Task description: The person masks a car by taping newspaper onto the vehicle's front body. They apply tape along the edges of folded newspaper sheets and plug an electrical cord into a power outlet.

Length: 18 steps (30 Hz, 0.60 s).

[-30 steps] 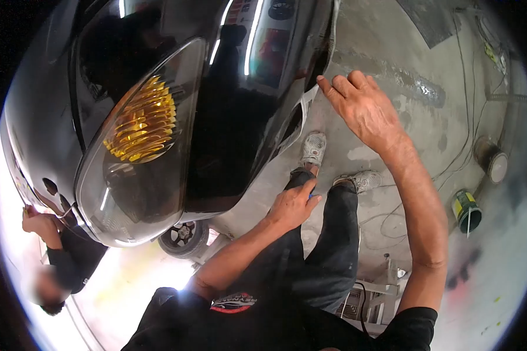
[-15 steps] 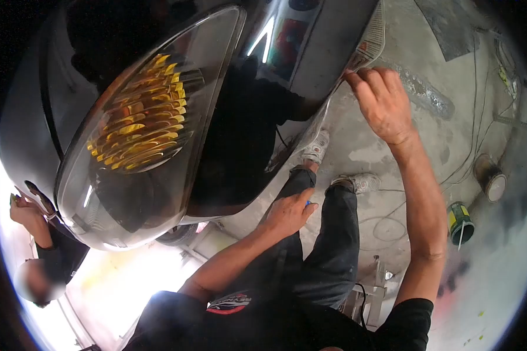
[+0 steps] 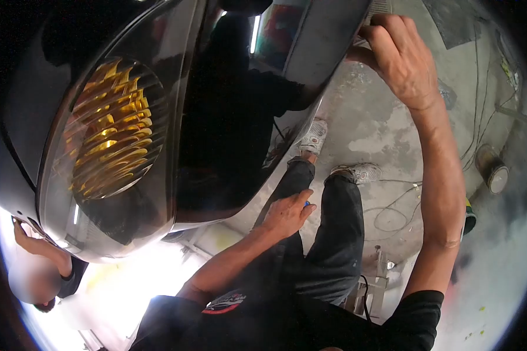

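At bumper: right hand | left hand: 1 blue object | headlights: 1

I have the headlight at left, the bumper to its right. Past the bumper's edge, shoes and a looped cable are on the floor, a can farther right. A co-worker is lower left.

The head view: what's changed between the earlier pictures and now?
The right hand has moved farther up the picture, along the edge of the black panel; whether it grips that edge is unclear. The right forearm now covers most of the green bucket. The left hand still holds a small blue item, mostly hidden.
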Available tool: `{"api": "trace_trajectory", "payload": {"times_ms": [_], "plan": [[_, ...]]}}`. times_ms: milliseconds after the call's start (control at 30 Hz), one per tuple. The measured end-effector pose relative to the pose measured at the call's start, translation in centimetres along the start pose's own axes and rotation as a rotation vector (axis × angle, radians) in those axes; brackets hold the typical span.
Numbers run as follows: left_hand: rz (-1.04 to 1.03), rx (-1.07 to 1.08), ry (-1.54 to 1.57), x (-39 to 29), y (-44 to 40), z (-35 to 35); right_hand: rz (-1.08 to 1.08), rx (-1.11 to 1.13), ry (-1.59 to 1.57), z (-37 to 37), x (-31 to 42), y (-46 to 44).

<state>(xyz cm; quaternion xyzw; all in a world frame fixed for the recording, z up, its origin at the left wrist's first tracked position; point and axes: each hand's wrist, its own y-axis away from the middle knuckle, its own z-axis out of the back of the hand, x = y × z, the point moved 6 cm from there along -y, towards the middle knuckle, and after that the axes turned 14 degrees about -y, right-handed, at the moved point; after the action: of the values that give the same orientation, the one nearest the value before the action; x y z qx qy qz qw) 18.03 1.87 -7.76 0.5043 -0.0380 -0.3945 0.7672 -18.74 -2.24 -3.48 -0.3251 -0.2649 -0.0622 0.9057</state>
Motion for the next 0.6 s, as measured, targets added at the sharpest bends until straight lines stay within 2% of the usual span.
{"api": "trace_trajectory", "payload": {"times_ms": [67,100,200,233,267,333,400,467,533,600], "plan": [[-0.046,-0.058,0.001,-0.5,0.1,0.1,0.041,0.028,0.005,0.8,-0.5,-0.9],[-0.018,-0.005,-0.015,-0.6,0.1,0.1,0.117,0.026,0.146,0.7,-0.6,-1.2],[0.034,0.094,-0.032,-1.6,0.3,0.7,-0.062,-0.281,0.006,4.2,-0.6,-1.0],[0.026,0.087,-0.022,-2.2,0.5,1.3,-0.137,-0.361,0.104,5.2,-0.4,-0.4],[0.016,0.082,-0.017,-2.9,0.7,1.9,-0.289,-0.365,0.052,5.7,-0.2,0.8],[-0.073,-0.064,0.000,-4.8,0.7,2.1,-0.599,-0.393,-0.065,6.6,0.5,5.8],[-0.091,-0.130,0.040,-6.7,0.9,2.9,-0.786,-0.380,-0.368,6.2,3.6,10.7],[-0.031,-0.115,0.099,-8.3,1.1,3.4,-0.802,-0.160,-0.493,4.3,8.6,16.5],[-0.049,-0.120,0.123,-11.0,1.1,4.1,-0.930,-0.161,-0.796,4.8,13.5,20.2],[-0.062,-0.116,0.153,-13.1,1.8,4.5,-1.081,-0.193,-0.869,5.7,16.8,22.5]]}}
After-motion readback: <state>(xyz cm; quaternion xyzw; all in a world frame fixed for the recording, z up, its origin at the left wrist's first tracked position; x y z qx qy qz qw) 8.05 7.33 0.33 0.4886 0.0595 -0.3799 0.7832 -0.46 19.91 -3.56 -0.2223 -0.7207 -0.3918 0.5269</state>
